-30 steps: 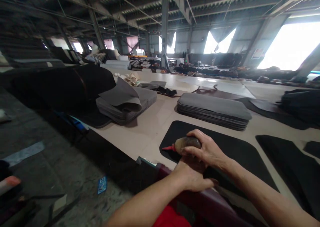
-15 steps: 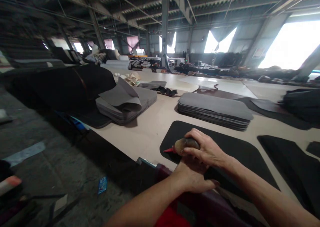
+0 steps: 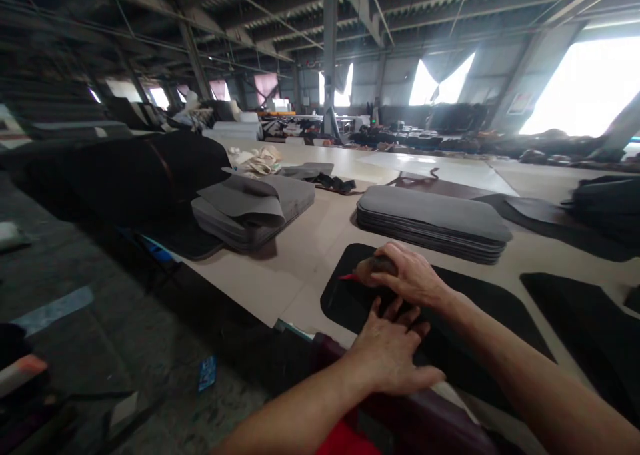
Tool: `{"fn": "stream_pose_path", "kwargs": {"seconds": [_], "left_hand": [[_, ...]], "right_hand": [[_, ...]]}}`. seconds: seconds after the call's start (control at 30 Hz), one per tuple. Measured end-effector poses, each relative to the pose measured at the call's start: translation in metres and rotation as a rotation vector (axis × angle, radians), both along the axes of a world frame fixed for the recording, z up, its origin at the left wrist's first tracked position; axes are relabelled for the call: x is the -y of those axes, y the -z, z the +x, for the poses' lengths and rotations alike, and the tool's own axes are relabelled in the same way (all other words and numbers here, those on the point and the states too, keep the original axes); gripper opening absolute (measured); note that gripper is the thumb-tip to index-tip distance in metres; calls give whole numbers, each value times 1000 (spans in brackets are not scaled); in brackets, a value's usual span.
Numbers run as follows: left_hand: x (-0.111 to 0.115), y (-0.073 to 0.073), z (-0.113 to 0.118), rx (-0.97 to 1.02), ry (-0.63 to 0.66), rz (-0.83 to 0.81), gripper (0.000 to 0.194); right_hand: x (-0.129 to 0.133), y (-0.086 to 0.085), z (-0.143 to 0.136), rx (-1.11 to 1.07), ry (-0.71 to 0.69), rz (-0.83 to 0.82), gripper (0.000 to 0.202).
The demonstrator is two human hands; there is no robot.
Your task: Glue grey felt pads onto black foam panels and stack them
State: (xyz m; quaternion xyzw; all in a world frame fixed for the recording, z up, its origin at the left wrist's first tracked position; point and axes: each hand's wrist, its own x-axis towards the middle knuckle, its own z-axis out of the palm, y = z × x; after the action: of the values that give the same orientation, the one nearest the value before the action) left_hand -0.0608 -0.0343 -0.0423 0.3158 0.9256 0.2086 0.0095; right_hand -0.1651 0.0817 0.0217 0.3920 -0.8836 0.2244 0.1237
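My right hand (image 3: 413, 275) is wrapped round a small brownish squeeze bottle (image 3: 371, 269), tipped on its side with its thin red nozzle pointing left. Under the nozzle lies a black rounded-corner sheet (image 3: 345, 301), flat on the table, and a faint streak shows on its left part. My left hand (image 3: 393, 355) rests on the near edge of that sheet with the fingers spread and nothing held. The bottle's rear end is hidden by my right fingers.
Behind the sheet sits a stack of grey rounded panels (image 3: 430, 211). Another grey stack (image 3: 295, 201) with a curled top sheet stands left, beside a large black roll (image 3: 115, 175). More black pieces (image 3: 575, 321) lie right. The table (image 3: 250, 288) ends at the front left.
My right hand has moved the bottle up and slightly right, away from my left hand. The left hand's fingers now show spread on the sheet.
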Motion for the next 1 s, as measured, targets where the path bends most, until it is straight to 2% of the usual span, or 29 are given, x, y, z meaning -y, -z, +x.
{"fn": "stream_pose_path", "kwargs": {"seconds": [0.4,0.5,0.63,0.8,1.0], "left_hand": [[1,3,1,28,1,59,83],[0,4,0,34,4,53,82],[-1,6,-1,29,-8,35,82],[0,6,0,2,-18,26,78],[-1,8,-2,-35,-16,-6,75]], "right_hand": [[3,6,-61,-98,263,29,27],[7,2,-69,-95,312,62,29],[5,-9,-73,-86,307,117,31],[-13,-26,-76,-62,319,188,29],[-53,-36,-66,-23,404,243,29]]}}
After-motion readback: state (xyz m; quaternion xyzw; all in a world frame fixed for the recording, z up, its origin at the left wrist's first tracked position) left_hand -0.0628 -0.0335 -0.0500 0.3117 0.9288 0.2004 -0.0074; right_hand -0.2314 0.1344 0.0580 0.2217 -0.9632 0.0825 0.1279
